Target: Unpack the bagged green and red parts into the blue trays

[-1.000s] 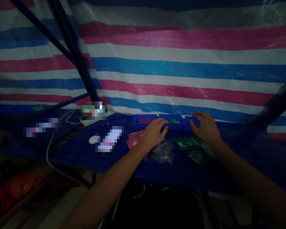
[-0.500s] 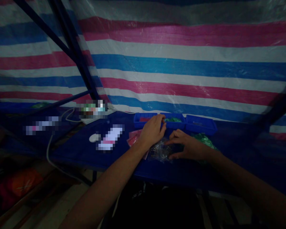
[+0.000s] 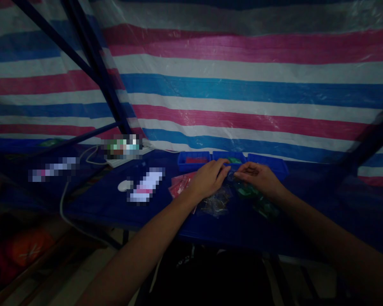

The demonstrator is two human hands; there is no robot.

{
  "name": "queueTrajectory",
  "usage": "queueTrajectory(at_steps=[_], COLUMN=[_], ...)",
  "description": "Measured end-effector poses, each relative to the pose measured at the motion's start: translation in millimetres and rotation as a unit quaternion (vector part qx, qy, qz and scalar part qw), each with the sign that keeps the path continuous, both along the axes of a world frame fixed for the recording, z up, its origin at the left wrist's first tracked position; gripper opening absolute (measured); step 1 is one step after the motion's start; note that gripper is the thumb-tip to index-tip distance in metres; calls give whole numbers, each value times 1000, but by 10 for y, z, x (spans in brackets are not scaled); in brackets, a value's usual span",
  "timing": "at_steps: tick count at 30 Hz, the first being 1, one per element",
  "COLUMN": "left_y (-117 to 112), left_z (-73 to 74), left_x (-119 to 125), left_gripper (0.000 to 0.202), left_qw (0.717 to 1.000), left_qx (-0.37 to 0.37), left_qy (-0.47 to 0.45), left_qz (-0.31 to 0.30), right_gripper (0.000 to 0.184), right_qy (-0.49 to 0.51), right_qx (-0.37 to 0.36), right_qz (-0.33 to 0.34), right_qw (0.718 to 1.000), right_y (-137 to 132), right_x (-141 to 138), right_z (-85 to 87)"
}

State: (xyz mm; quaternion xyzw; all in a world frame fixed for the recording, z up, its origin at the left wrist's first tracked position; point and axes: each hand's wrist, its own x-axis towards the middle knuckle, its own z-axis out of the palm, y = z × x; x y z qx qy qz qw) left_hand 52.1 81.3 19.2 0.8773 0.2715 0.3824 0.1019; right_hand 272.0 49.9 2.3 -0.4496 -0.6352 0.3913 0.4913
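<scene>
Now both hands meet at the middle of the frame, just in front of the row of blue trays (image 3: 268, 163). Half a second ago the right hand (image 3: 258, 178) lay lower, spread over the clear packets (image 3: 217, 203); it has since lifted and drawn toward the left hand (image 3: 209, 177), so that their fingertips come together over a small clear packet (image 3: 232, 175) held between them. In this dim light I cannot be sure, but both hands look pinched narrow on that one packet, above the tabletop and close to the middle tray. The left hand has barely shifted from its place beside the trays. Judging by this, a single packet has been lifted out of the loose heap and is being handled with both hands.

Round about, red packets (image 3: 180, 185) lie just left of the left wrist, and green packets (image 3: 258, 199) lie under and right of the right wrist. The left tray shows red contents, the middle one green. Farther left on the blue table (image 3: 306, 221) sit a small white round object (image 3: 125, 185) and a cable (image 3: 67, 212) trailing off the edge. A striped tarpaulin (image 3: 242, 85) fills the upper frame, with a dark slanting pole (image 3: 95, 68) at the upper left. Nothing lies between the hands and the trays.
</scene>
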Motion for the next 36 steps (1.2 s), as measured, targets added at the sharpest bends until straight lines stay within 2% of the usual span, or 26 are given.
queueTrajectory(at_steps=[3,6,10,16,22,30,36], left_y=[-23,-14,6,5,-4,-4,-14], left_z=[-2,-27,-60,-100,-113,-91,-69], left_x=[23,45,61,76,81,83,89], left_gripper=[40,46,41,42,43,15,8], left_qw=[999,999,1000,999,999,998,999], left_qx=[-27,-32,-4,18,23,45,38], left_qy=[1,-3,-11,-1,20,31,19], left_qz=[-29,-32,-25,-30,-45,-42,-14], right_gripper=[30,32,36,33,36,32,27], right_qy=[46,65,61,3,-117,-44,-17], right_qx=[6,-7,-7,56,105,76,45], right_qz=[-36,-16,6,0,-37,6,19], right_qw=[998,998,998,998,987,996,999], right_y=[23,19,22,39,-13,-21,-28], right_x=[4,-6,-15,-24,-71,-113,-84], right_z=[-12,-22,-56,-119,-106,-81,-63])
